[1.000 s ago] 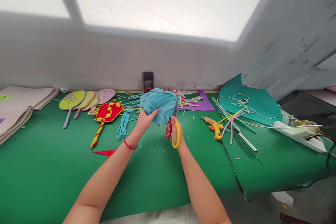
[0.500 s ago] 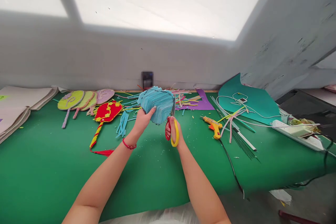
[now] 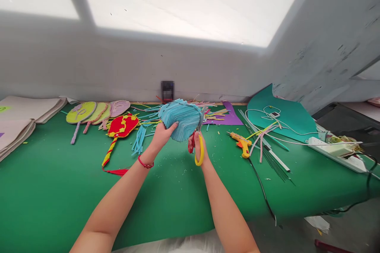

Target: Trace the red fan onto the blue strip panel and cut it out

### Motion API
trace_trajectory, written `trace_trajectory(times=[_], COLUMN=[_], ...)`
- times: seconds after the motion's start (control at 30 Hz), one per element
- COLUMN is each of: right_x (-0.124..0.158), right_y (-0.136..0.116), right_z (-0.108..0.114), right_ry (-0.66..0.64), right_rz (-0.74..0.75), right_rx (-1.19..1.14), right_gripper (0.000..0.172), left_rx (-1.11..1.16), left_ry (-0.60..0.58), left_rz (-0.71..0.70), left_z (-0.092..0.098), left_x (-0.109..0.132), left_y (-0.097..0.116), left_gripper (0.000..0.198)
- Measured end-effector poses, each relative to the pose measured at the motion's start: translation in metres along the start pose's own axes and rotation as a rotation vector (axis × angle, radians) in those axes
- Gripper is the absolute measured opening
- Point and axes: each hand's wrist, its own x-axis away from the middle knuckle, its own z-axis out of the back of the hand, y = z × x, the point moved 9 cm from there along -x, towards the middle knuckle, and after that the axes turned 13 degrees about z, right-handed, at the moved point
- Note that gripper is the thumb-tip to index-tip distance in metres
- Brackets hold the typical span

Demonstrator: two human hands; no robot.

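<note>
A round light-blue panel made of rows of fuzzy pipe cleaners is held up above the table. My left hand is closed on its lower left edge, thumb on top. In my right hand are scissors with red and yellow handles; their blades stand at the panel's right edge. Left of my hands lies a red fan with yellow trim, a striped handle and a red tassel. Cut blue pipe cleaners lie beside my left hand.
Several pastel fans lie at the back left near stacked boards. To the right are a yellow glue gun with its cord, a teal sheet, a purple sheet and a white power strip. A wall rises behind the green table.
The blue panel has tilted and shifted slightly right in my left hand. The scissors have moved slightly with its right edge, their blades now more visible.
</note>
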Motion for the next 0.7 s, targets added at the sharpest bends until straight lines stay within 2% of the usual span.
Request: trace_trajectory(times=[0.37,0.7], right_x=[0.0044,0.007], right_y=[0.0079,0.0094], right_z=[0.0025,0.002], right_ry=[0.094,0.103], right_rz=[-0.114,-0.152], right_rx=[-0.037,-0.024], right_gripper=[0.054,0.052], left_rx=[0.002,0.024], left_ry=[0.006,0.023], left_rz=[-0.001,0.0], left_z=[0.0028,0.0032], left_x=[0.0006,0.0027], left_y=[0.0046,0.0052], left_gripper=[0.05,0.051])
